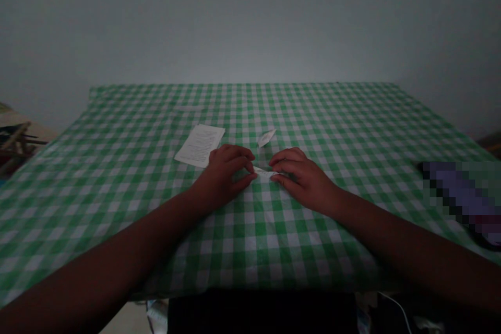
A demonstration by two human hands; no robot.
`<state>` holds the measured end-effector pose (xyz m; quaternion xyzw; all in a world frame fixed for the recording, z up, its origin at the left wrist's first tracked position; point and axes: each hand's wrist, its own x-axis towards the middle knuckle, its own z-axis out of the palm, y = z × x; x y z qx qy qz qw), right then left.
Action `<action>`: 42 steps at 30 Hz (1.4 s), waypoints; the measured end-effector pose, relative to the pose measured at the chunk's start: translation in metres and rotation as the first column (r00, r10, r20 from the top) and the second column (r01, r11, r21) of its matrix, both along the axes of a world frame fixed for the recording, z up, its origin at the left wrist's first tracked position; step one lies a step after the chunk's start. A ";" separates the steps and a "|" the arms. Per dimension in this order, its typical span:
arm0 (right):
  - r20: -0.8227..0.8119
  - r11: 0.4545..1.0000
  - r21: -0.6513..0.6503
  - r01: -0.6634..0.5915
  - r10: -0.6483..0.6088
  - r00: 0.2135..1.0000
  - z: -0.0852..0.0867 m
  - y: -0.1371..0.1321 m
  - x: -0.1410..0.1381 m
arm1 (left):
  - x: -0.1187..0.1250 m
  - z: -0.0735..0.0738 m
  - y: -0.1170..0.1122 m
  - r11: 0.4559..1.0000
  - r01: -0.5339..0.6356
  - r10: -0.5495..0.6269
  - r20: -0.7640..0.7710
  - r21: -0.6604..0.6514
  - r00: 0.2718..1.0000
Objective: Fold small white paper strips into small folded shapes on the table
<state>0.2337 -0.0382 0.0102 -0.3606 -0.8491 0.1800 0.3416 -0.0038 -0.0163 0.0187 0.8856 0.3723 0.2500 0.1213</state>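
Note:
Between my two hands is a small, narrow folded piece of paper (263,173), low over the checked tablecloth. My left hand (230,171) pinches its left end between thumb and fingers. At the other end, my right hand (299,176) grips the paper the same way, fingers curled. The fingers cover both ends of the piece. Just beyond the hands, a small folded paper (266,138) rests on the cloth with one side raised. Beside my left hand lies a stack of printed paper sheets (200,145), its near right corner close to the knuckles.
A green and white checked tablecloth (250,240) covers the table, which meets a plain wall (250,21) at the back. On the right lies a dark-edged flat device, its surface pixelated (462,198). Wooden items (19,141) stand off the table's left side.

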 end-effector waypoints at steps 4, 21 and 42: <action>-0.007 1.000 0.016 -0.008 0.008 1.000 -0.001 0.000 0.000 | -0.001 -0.001 -0.002 0.999 0.012 -0.012 0.005 0.041 1.000; 0.002 0.997 0.069 -0.023 0.023 1.000 -0.002 -0.001 0.001 | 0.000 0.001 -0.006 0.997 -0.018 0.016 0.031 0.076 0.999; 0.041 0.978 0.196 0.076 -0.086 0.995 -0.006 0.001 0.003 | -0.001 0.002 -0.002 0.999 0.002 -0.004 0.064 0.037 0.998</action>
